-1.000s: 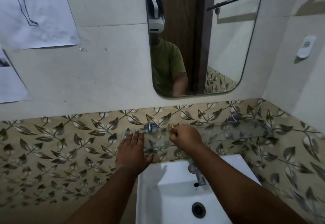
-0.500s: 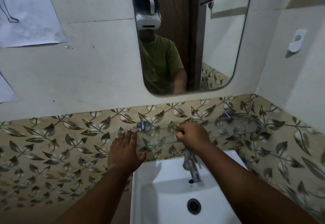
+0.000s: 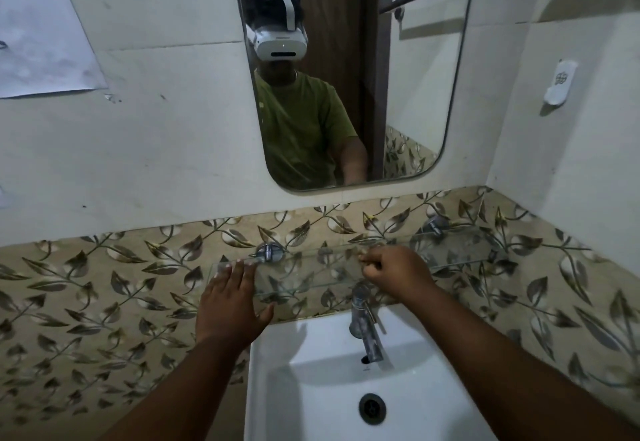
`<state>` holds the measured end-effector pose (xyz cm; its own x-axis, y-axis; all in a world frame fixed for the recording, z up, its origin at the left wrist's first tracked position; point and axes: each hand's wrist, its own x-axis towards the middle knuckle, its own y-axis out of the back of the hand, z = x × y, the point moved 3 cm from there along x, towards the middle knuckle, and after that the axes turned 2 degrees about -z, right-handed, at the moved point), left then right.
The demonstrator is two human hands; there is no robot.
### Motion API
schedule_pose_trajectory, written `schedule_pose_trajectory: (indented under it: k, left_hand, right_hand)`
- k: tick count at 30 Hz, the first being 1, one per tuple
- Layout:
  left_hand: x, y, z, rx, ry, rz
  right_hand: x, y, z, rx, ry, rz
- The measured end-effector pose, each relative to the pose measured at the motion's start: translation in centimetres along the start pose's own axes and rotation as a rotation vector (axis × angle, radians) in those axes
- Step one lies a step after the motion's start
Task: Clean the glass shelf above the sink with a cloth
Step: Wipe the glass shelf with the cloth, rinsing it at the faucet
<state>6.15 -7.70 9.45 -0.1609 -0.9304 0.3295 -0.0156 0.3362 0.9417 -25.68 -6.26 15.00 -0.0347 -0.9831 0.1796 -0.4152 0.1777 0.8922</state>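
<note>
Bracing the clear rectangular glass shelf (image 3: 311, 272) above the white ceramic sink (image 3: 329, 371), the left hand (image 3: 230, 302) lay flat and open at its left end, apparently steadying it, while the right hand (image 3: 394, 274) stayed fisted mid-shelf; no cloth was discernible.

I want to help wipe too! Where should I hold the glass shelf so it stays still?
Hold the glass shelf by its bare front edge near the left end, coming from the front, as the left hand does. It sticks out flat from the wall, so only that edge is reachable. The metal bracket sits close by for support.
</note>
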Motion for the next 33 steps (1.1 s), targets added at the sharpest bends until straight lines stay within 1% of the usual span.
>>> schedule_pose_trajectory:
  k: [4,9,12,14,18,20,23,26,29,31,33]
  left_hand:
    - [-0.2,0.0,0.0,0.002,0.011,0.007]
    - [-0.2,0.1,0.2,-0.002,0.005,0.023]
    - [-0.1,0.2,0.1,0.001,0.005,0.015]
    - [-0.1,0.1,0.1,-0.001,0.002,0.015]
    - [0.1,0.1,0.1,-0.002,0.003,-0.009]
    - [0.1,0.1,0.1,0.000,0.010,-0.014]
    - [0.1,0.2,0.1,-0.004,0.019,-0.016]
    - [0.0,0.1,0.1,0.001,0.017,-0.017]
    - [0.0,0.1,0.1,-0.011,0.004,-0.014]
    - [0.1,0.0,0.0,-0.012,0.000,-0.014]
    - [0.0,0.0,-0.1,-0.008,0.002,-0.014]
  right_hand:
    - [2.0,0.2,-0.6,-0.026,-0.023,-0.011]
    - [2.3,-0.9,-2.3,0.001,0.079,-0.038]
    - [0.8,-1.2,-1.2,0.015,0.114,-0.064]
    - [-0.4,-0.7,0.5,0.015,0.092,-0.050]
    - [-0.7,1.9,4.1,0.050,-0.018,-0.007]
    - [0.3,2.6,4.8,0.045,-0.050,0.005]
    - [1.6,2.4,4.0,0.028,-0.061,0.021]
    - [1.9,1.3,3.0,0.024,-0.031,0.029]
    - [0.5,1.0,2.7,-0.003,0.042,0.004]
    - [-1.1,1.3,3.5,-0.023,0.092,0.013]
    - [-2.3,2.0,5.0,-0.012,0.093,0.033]
